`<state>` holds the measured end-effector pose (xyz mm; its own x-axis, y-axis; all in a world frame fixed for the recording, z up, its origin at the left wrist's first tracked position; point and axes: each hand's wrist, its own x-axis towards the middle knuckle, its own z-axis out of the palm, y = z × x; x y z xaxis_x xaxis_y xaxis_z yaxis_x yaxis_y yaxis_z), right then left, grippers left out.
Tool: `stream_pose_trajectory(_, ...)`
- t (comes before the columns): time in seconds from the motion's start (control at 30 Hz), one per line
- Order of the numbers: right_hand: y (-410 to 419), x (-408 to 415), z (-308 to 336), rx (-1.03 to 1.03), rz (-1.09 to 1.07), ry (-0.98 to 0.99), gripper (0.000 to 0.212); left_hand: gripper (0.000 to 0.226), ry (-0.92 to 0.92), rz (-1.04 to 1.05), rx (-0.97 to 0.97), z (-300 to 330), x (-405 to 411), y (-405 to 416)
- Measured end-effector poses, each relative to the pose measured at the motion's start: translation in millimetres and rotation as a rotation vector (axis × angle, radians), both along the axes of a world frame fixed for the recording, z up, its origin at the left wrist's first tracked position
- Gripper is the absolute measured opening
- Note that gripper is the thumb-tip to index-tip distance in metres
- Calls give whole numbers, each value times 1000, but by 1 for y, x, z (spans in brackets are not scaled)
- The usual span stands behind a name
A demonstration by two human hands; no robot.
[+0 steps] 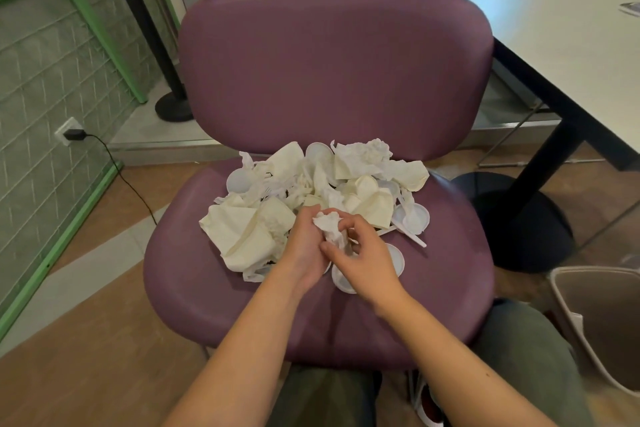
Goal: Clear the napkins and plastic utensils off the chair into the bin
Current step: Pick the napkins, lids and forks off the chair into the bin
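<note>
A heap of crumpled cream napkins (249,232) mixed with white plastic lids (417,218) and a plastic spoon (412,236) covers the back half of the purple chair seat (214,302). Over the heap's front edge, my left hand (304,246) and my right hand (363,256) meet around one crumpled white napkin (329,227), fingers of both curled on it. More white lids lie partly hidden under my right hand. The beige bin (602,322) stands on the floor at the lower right, open at the top.
A white table (571,28) on a black pedestal base (519,218) stands right of the chair. A charger cable (121,170) runs from a wall socket at the left. My knees show below the seat's front edge.
</note>
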<state>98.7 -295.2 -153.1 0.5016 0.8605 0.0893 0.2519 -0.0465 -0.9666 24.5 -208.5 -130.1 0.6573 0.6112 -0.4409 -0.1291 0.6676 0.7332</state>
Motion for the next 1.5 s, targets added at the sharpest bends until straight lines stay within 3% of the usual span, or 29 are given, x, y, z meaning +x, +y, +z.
stream_pose_trajectory(0.1,-3,3,0,-29,-55,121,23,37,-8,-69,-27,2,-3,1)
stream_pose_trajectory(0.23,-4,14,6,-4,-138,254,24,52,117,-111,94,-2,2,-4)
stream_pose_trajectory(0.3,-5,21,13,-3,-135,446,23,57,153,-89,154,-4,6,-5)
stream_pose_trajectory(0.4,-11,33,26,86,-61,776,22,44,164,-35,141,-6,4,-7)
stream_pose_trajectory(0.47,-15,42,31,111,-41,858,23,40,136,-51,132,-7,3,-7)
stream_pose_trajectory(0.53,-18,49,32,81,-98,758,20,41,119,-50,163,-6,3,-7)
stream_pose_trajectory(0.63,-18,59,26,-35,-283,357,13,31,97,-40,218,1,8,-12)
stream_pose_trajectory(0.73,-22,59,26,-28,-381,174,27,30,8,-31,171,12,20,-22)
stream_pose_trajectory(0.8,-27,62,29,-11,-388,133,31,35,-20,-11,128,15,27,-25)
stream_pose_trajectory(0.9,-39,66,33,-5,-272,183,22,29,-15,-101,211,15,38,-29)
stream_pose_trajectory(0.97,-48,70,30,-39,-253,115,29,25,5,-162,259,16,48,-35)
stream_pose_trajectory(1.13,-76,100,28,-62,-341,49,26,34,109,-217,245,20,81,-54)
stream_pose_trajectory(1.3,-112,130,30,19,-506,49,29,11,155,-332,277,19,124,-78)
stream_pose_trajectory(1.4,-136,144,27,104,-534,49,35,19,193,-327,315,16,158,-101)
stream_pose_trajectory(1.5,-160,157,20,38,-514,-141,43,21,203,-372,341,16,186,-122)
